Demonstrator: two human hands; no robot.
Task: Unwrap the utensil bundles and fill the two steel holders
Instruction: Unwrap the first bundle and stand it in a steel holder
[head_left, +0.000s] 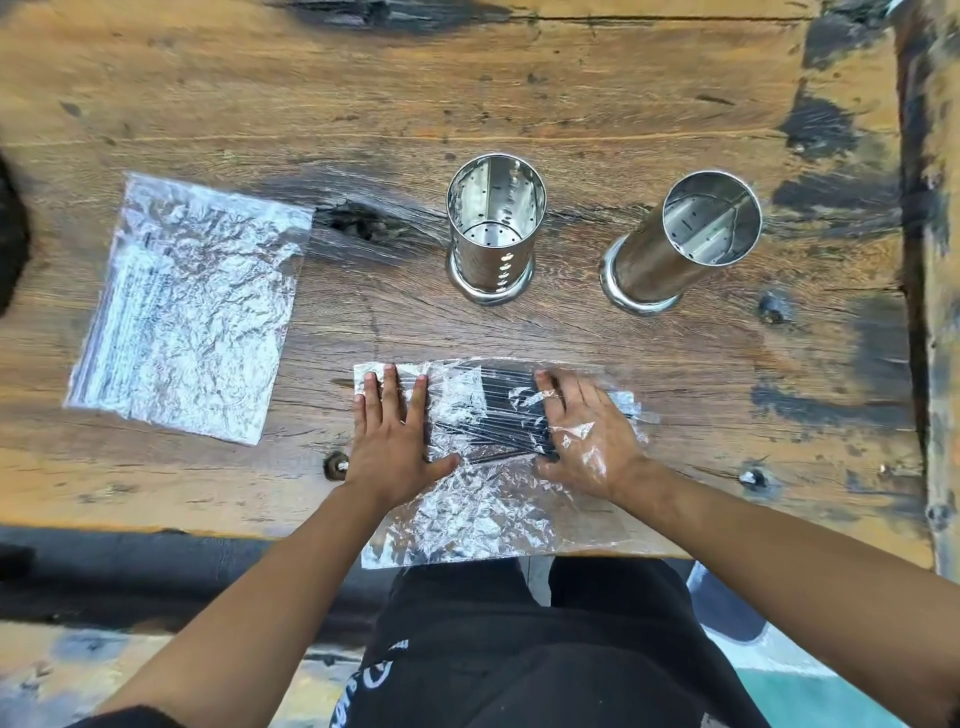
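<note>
A bundle of thin black sticks (498, 421) lies on crinkled foil (467, 514) under clear plastic wrap (576, 374) at the table's near edge. My left hand (392, 434) presses flat on the foil at the bundle's left end, fingers straight. My right hand (589, 431) lies flat over the bundle's right end, with plastic wrap clinging across its back. Two steel holders stand upright and empty beyond: a perforated one (493, 228) in the middle and a taller one (685, 244) to its right.
A flat sheet of foil in plastic (182, 312) lies at the left of the worn wooden table (363, 104). The table's right rim (930, 260) and near edge bound the space. Bolt heads (336, 464) sit near the front edge.
</note>
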